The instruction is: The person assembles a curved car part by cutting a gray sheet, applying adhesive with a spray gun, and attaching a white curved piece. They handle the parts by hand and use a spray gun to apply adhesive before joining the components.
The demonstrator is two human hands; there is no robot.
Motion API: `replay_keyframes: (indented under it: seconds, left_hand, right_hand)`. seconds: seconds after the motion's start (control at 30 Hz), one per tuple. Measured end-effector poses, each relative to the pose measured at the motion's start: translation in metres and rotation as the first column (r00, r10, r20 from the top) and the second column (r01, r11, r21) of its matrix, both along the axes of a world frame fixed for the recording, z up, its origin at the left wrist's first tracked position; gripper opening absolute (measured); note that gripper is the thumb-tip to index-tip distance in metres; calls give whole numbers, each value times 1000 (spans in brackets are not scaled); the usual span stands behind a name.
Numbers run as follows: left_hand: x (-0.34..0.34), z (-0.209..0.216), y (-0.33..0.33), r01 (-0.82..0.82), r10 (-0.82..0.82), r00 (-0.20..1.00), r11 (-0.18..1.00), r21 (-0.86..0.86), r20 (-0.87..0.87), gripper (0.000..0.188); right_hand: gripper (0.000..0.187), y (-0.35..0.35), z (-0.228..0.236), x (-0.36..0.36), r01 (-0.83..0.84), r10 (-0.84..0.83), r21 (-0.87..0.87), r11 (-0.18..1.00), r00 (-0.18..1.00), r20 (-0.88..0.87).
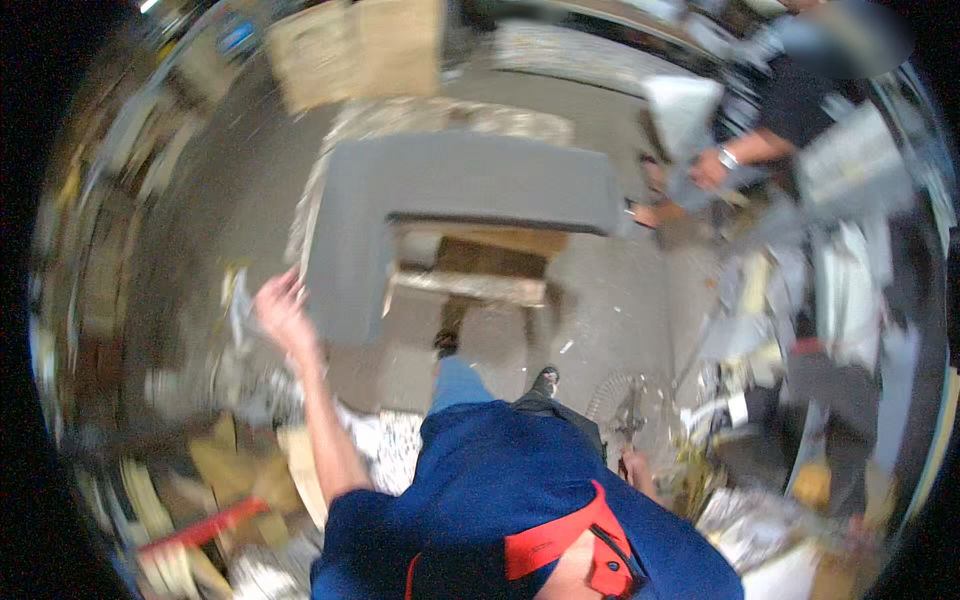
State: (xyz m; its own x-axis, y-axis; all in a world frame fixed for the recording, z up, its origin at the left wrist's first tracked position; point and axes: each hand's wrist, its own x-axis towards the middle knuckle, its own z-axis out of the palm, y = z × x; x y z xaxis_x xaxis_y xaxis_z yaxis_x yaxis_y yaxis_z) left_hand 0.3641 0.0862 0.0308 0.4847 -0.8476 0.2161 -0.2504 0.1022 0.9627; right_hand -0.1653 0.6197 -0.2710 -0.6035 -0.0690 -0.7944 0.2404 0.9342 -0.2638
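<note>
By the grey L-shaped panel point(465, 175) curls the left hand point(283, 312), grip unclear, as with the right hand point(633, 467)

Panel point(470, 165) before the person point(500, 450), cardboard point(400, 50) behind it, co-worker point(790, 105) at right

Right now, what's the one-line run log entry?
left hand: at left edge, grey piece | right hand: low, grip blurred | co-worker's hand: near piece's right end

One grey panel point(345, 200), one wristwatch point(728, 158)
</note>
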Motion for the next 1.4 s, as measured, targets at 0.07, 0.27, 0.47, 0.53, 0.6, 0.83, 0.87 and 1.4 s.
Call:
replay_keyframes:
  seconds: [0.07, 0.27, 0.47, 0.53, 0.6, 0.83, 0.87, 1.4]
  left_hand:
    - [44, -8, -17, -62, 66, 997, 995, 77, -50, 34]
    - [150, -112, -128, 123, -125, 992, 944, 305, -14, 41]
    - [201, -223, -199, 40, -115, 984, 892, 450, 140, 38]
    - [218, -242, -199, -8, -121, 962, 882, 471, 244, 45]
    - [243, -251, -199, -58, -247, 868, 811, 582, 431, 51]
    - [302, -276, -221, -70, -217, 734, 919, 389, 644, 45]
    - [309, -271, -229, 26, -281, 723, 924, 382, 631, 44]
    - [235, -125, -369, 884, -584, 458, 222, 411, -671, 69]
  right_hand:
    - [24, -31, 10, 28, 1, -4, -24, 1000, 996, -92]
    - [36, -110, 53, 175, 91, -106, -81, 993, 975, -198]
    - [48, -147, 49, 314, 141, -113, 182, 973, 982, -153]
    - [53, -142, 49, 353, 85, -56, 199, 976, 988, -147]
    - [53, -138, 46, 389, 73, -46, 212, 975, 991, -128]
    - [47, -122, -27, 523, 312, -299, 30, 950, 929, -218]
    - [51, -125, -42, 546, 291, -280, 4, 957, 921, -272]
    - [22, -254, 97, 759, 651, -865, -571, 500, 403, -298]
